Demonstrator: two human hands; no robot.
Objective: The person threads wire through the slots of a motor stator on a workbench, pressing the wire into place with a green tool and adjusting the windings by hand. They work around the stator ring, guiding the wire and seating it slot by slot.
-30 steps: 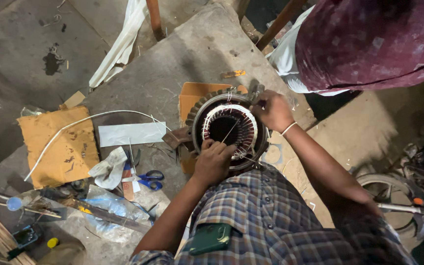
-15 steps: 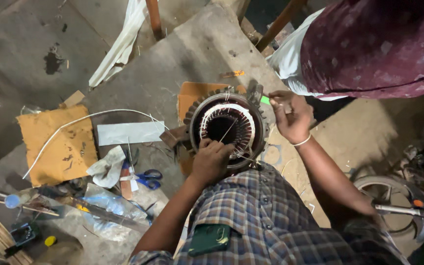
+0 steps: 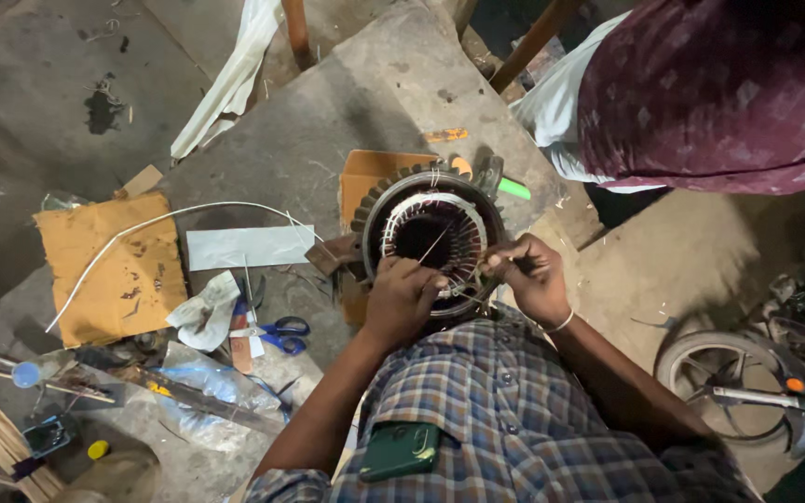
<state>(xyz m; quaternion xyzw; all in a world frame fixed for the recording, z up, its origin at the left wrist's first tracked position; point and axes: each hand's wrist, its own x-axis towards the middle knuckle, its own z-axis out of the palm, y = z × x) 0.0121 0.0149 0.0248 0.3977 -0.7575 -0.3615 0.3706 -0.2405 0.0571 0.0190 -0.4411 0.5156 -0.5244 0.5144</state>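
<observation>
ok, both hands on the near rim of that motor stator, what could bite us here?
1. The left hand and right hand pull thin wire at the stator rim; the slot edges could nick fingers or wire.
2. The stator sits partly on orange cardboard, so it might shift under a tug.
3. The blue-handled scissors lie loose near the left forearm; a snag seems possible.

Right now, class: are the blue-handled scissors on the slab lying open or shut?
Cannot tell for certain. The blue-handled scissors lie flat beside the crumpled paper, their two finger loops close together, but the blades are hidden among clutter.
</observation>
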